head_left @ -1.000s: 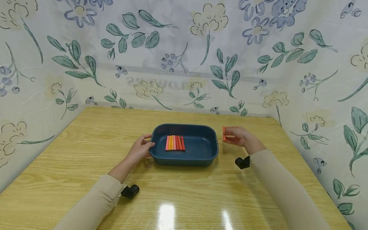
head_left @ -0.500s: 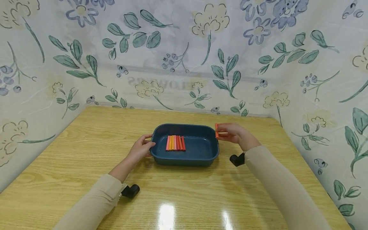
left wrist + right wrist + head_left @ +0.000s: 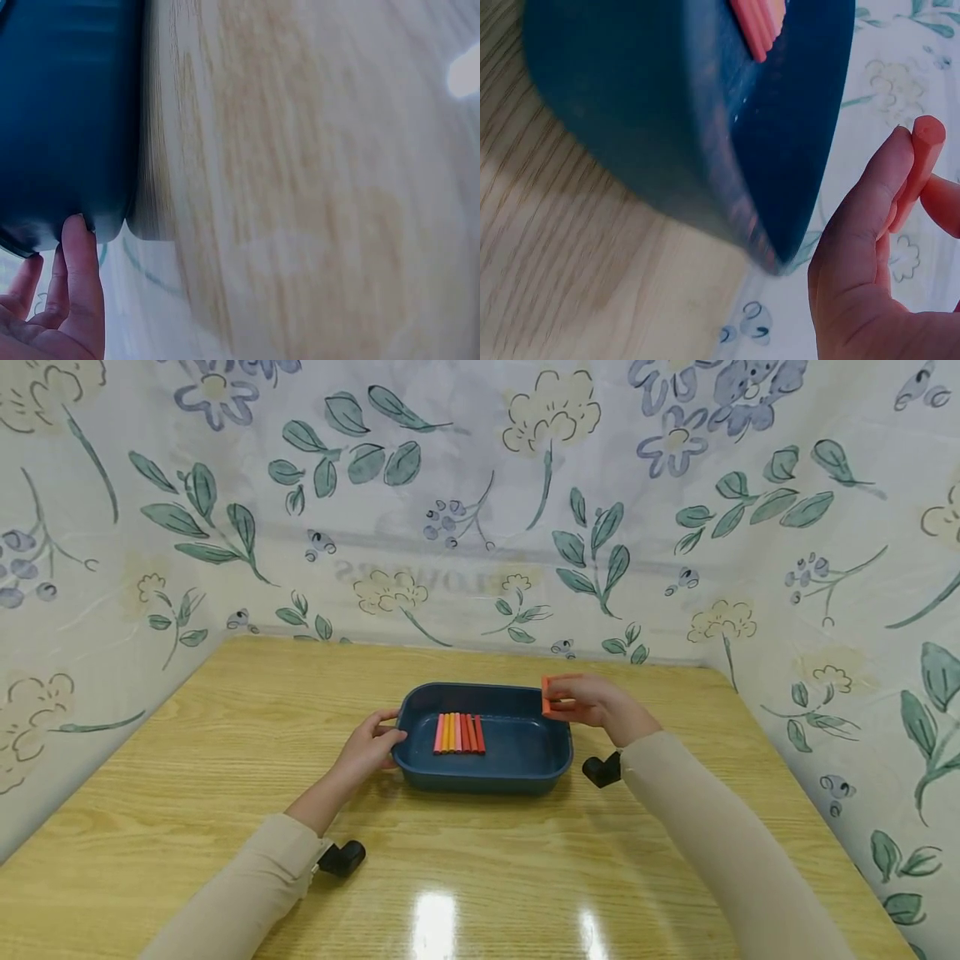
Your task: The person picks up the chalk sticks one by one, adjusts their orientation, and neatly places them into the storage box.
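Observation:
A dark blue rectangular tray [image 3: 517,783] stands on the table. Several crayons [image 3: 459,733] in pink, yellow-orange and red lie side by side inside it, left of centre. My left hand [image 3: 367,743] grips the tray's left end, thumb over the rim and fingers against the outer wall. Above the tray's far right corner, my right hand [image 3: 600,700] pinches an orange-red crayon [image 3: 545,697] between thumb and fingers. In the right wrist view this held crayon [image 3: 919,161] shows a faceted end and stays apart from the tray's wall.
The wooden table [image 3: 465,877] reaches back to a floral-patterned cloth [image 3: 480,510], which also hangs along both sides. A black wrist device [image 3: 342,858] is on the left arm, another black device [image 3: 602,770] on the right.
My right hand has moved left with the orange-red crayon, from beside the tray to above its far right corner. My left hand and the tray have hardly moved.

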Tool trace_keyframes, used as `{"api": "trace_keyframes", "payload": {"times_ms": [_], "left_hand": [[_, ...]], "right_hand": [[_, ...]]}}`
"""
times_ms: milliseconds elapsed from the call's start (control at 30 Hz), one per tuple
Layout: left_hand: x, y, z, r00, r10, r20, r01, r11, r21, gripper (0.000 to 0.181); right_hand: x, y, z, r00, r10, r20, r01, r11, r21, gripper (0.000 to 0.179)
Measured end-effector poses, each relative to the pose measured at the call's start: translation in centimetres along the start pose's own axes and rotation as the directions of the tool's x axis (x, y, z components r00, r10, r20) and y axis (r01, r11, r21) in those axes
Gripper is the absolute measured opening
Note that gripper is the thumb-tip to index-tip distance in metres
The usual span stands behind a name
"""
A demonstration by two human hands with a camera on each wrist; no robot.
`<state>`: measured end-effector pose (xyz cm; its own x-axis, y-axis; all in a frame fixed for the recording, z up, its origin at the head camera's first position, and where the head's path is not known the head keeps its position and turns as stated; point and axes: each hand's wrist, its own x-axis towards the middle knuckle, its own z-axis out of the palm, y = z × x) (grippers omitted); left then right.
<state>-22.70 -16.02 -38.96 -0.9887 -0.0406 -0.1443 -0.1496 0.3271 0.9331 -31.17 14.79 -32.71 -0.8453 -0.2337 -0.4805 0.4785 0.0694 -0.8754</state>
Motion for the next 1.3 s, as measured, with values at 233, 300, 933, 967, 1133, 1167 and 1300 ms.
{"api": "trace_keyframes", "payload": {"times_ms": [233,300,933,967,1133,1167,1300], "left_hand": [[0.1,-0.1,-0.1,1.000,0.002,0.004,-0.002,1.000,-0.003,0.049],[0.1,-0.1,-0.1,1.000,0.005,0.004,-0.005,1.000,-0.003,0.049],[0.2,-0.3,-0.5,1.000,0.005,0.014,-0.005,1.000,-0.030,0.049],[0.2,-0.3,-0.5,1.000,0.006,0.015,-0.005,1.000,-0.030,0.049],[0.1,-0.3,-0.4,1.000,0.009,0.017,-0.009,1.000,-0.026,0.049],[0.1,-0.3,-0.4,1.000,0.010,0.017,-0.010,1.000,-0.023,0.049],[0.0,-0.4,-0.3,1.000,0.012,0.019,-0.011,1.000,-0.021,0.049]], "right_hand": [[0.6,-0.3,2.1,1.000,0.010,-0.001,-0.010,1.000,-0.006,0.058],[0.9,-0.3,2.7,1.000,0.014,-0.001,-0.014,1.000,-0.005,0.058],[3.2,-0.8,6.1,0.990,0.136,0.032,-0.134,0.989,-0.061,0.043],[3.4,-0.7,6.1,0.989,0.143,0.033,-0.141,0.988,-0.070,0.042],[4.2,-0.2,6.4,0.977,0.188,0.098,-0.180,0.980,-0.084,0.037],[4.2,0.0,6.4,0.974,0.196,0.111,-0.187,0.979,-0.085,0.037],[4.5,0.4,6.4,0.968,0.221,0.123,-0.209,0.973,-0.101,0.037]]}}
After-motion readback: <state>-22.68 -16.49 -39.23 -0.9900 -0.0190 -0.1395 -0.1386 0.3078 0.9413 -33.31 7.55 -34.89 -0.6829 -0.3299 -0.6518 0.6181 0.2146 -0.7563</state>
